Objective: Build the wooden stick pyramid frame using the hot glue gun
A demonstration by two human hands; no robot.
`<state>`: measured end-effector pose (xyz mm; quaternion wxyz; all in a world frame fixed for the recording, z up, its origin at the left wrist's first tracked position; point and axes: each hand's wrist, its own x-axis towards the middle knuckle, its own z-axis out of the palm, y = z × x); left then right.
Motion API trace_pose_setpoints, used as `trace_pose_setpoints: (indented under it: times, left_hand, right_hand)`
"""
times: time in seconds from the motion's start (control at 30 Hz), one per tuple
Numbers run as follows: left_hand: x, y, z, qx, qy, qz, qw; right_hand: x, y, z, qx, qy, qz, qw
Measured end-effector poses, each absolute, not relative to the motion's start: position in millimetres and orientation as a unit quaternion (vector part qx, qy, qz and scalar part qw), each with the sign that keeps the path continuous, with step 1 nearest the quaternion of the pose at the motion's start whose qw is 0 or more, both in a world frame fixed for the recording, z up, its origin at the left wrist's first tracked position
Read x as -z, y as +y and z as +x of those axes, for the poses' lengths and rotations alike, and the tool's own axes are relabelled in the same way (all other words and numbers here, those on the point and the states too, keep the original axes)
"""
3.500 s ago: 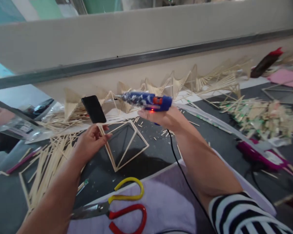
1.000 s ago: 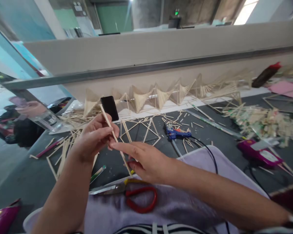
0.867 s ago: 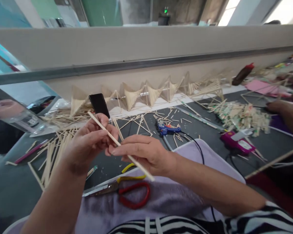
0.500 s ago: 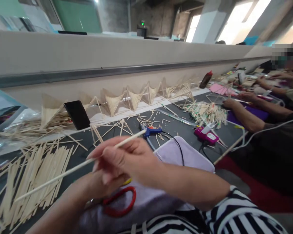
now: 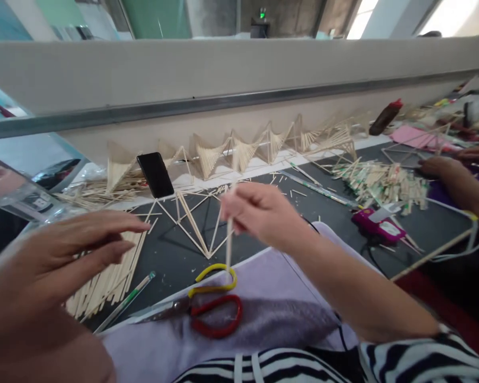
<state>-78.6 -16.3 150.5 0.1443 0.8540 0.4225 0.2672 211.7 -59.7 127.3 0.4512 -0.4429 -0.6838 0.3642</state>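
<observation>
Between the thumb and fingers of my right hand (image 5: 255,210) a thin wooden stick (image 5: 229,250) is pinched, pointing nearly straight down. My left hand (image 5: 64,260) holds nothing; its thumb and fingers are apart. Under it lies a pile of pale wooden sticks (image 5: 104,287), partly hidden. A triangular stick frame (image 5: 195,226) stands on the dark table, left of my right hand. Scissors with one yellow and one red handle (image 5: 216,317) lie on the lilac cloth (image 5: 279,308) below the held stick. A green-marked packet (image 5: 131,298) lies left of them.
A black phone (image 5: 155,174) leans behind the stick frame. Fan-shaped stick models (image 5: 243,151) line the wall. To the right are a heap of short sticks (image 5: 387,181), a magenta power strip (image 5: 377,224), a dark bottle with a red cap (image 5: 385,118) and another person's hand (image 5: 439,167).
My hands have parted: the left moved left and opened, while the right turned the stick from slanted to upright. The view swung right-to-left, uncovering the scissors. The blue glue gun is now hidden.
</observation>
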Motion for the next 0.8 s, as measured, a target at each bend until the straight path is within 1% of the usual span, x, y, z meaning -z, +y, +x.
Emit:
trace_pose_setpoints:
  times: [0.03,0.07,0.2,0.27,0.37,0.43,0.53,0.67,0.73,0.8]
  left_hand:
    - [-148,-16,-65,-0.226,0.397,0.879,0.138]
    - [-145,-16,-53,-0.205,0.379,0.889,0.154]
    - [-126,-18,-20,-0.105,0.388,0.861,0.312]
    - [-118,-14,-14,-0.102,0.406,0.823,0.385]
    - [-111,-4,-12,-0.145,0.407,0.758,0.488]
    - [-108,3,-11,-0.166,0.404,0.727,0.530]
    - [-102,11,-8,-0.179,0.409,0.708,0.547]
    - [-92,16,-2,-0.230,0.416,0.687,0.550]
    - [-88,16,1,-0.236,0.412,0.688,0.549]
    - [-87,16,2,-0.237,0.410,0.695,0.542]
  right_hand:
    - [-129,-56,194,-0.350,-0.709,-0.429,0.437]
    - [-131,-52,179,-0.338,-0.728,-0.412,0.432]
    - [-135,-34,152,-0.328,-0.742,-0.386,0.439]
    - [-131,-25,152,-0.342,-0.726,-0.396,0.447]
    - [-112,-15,155,-0.383,-0.675,-0.411,0.478]
    - [-92,-12,156,-0.419,-0.628,-0.418,0.506]
    - [-62,-18,155,-0.480,-0.565,-0.431,0.514]
    - [-36,-34,152,-0.576,-0.548,-0.426,0.433]
    - [-29,-39,153,-0.586,-0.550,-0.434,0.407]
    - [-23,-41,155,-0.574,-0.551,-0.450,0.406]
